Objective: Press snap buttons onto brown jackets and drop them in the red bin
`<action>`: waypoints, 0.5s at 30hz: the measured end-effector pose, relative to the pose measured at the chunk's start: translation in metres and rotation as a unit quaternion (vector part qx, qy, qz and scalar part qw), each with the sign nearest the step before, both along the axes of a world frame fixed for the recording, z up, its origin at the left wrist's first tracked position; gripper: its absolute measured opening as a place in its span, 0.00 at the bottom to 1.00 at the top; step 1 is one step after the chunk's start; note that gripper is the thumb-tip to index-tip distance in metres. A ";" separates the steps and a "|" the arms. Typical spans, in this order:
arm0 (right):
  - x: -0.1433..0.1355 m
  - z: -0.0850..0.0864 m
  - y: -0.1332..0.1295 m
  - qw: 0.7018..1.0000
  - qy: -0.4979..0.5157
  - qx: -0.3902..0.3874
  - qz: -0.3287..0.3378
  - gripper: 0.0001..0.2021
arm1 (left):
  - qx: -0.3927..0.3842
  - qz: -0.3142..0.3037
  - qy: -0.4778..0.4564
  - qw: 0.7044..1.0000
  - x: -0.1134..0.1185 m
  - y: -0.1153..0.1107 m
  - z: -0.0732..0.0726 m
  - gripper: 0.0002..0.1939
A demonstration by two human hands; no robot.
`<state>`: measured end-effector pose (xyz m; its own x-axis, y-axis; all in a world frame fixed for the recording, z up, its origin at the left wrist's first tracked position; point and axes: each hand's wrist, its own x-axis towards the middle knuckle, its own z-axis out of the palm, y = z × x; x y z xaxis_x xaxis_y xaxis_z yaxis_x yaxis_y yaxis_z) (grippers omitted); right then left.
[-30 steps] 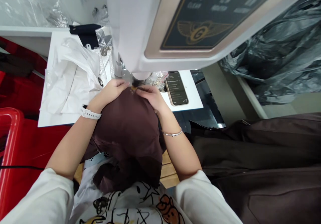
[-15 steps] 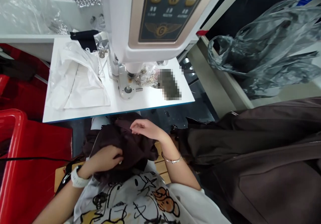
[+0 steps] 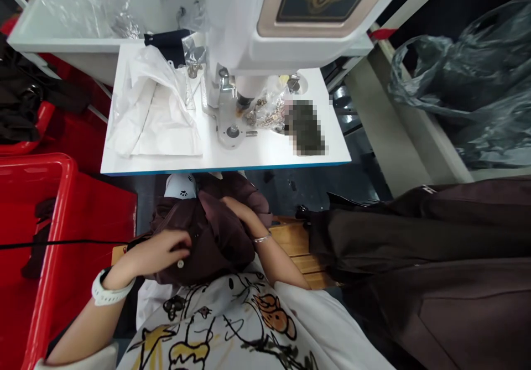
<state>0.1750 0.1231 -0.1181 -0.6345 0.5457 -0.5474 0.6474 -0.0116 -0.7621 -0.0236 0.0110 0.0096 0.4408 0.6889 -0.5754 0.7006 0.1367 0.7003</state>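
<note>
A dark maroon garment (image 3: pixel 215 243) lies bunched over the lap, below the table's front edge. My left hand (image 3: pixel 160 251), with a white watch on its wrist, rests on the garment's left part. Its fingers are loosely bent and apart from the thumb, and a small pale button (image 3: pixel 180 264) shows just below them. My right hand (image 3: pixel 237 208), with a silver bangle on its wrist, reaches in at the garment's upper part. Folds of cloth hide its fingertips, so its grip cannot be seen.
A white machine (image 3: pixel 232 38) stands on the white table (image 3: pixel 166 163), between a white cloth bag (image 3: pixel 166 126) and a plastic bag of metal parts (image 3: pixel 267 110). Red bins (image 3: pixel 99 215) stand left. Dark garments (image 3: pixel 435 248) are heaped right, below a grey plastic bag (image 3: pixel 468 77).
My right hand has gone from above the garment down into its folds. My left hand has shifted slightly left over the cloth. The view has turned, moving the table up and right.
</note>
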 end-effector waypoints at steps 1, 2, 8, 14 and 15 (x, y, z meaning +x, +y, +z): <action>0.011 0.003 -0.006 1.000 0.025 -0.010 0.004 0.08 | 0.029 0.055 0.013 0.998 -0.001 0.012 -0.005 0.10; 0.022 0.006 -0.012 0.999 0.038 -0.019 0.005 0.08 | 0.065 0.105 0.032 0.992 -0.001 0.026 -0.012 0.13; 0.052 0.017 -0.059 0.999 0.007 -0.008 -0.052 0.09 | 0.061 0.116 0.270 0.954 0.040 0.092 -0.079 0.29; 0.128 0.016 -0.080 0.994 -0.078 -0.056 -0.055 0.08 | 0.042 -0.033 0.202 0.978 0.055 0.056 -0.084 0.14; 0.144 0.017 -0.077 0.992 -0.097 -0.064 -0.054 0.07 | 0.057 -0.043 0.190 0.979 0.053 0.045 -0.074 0.16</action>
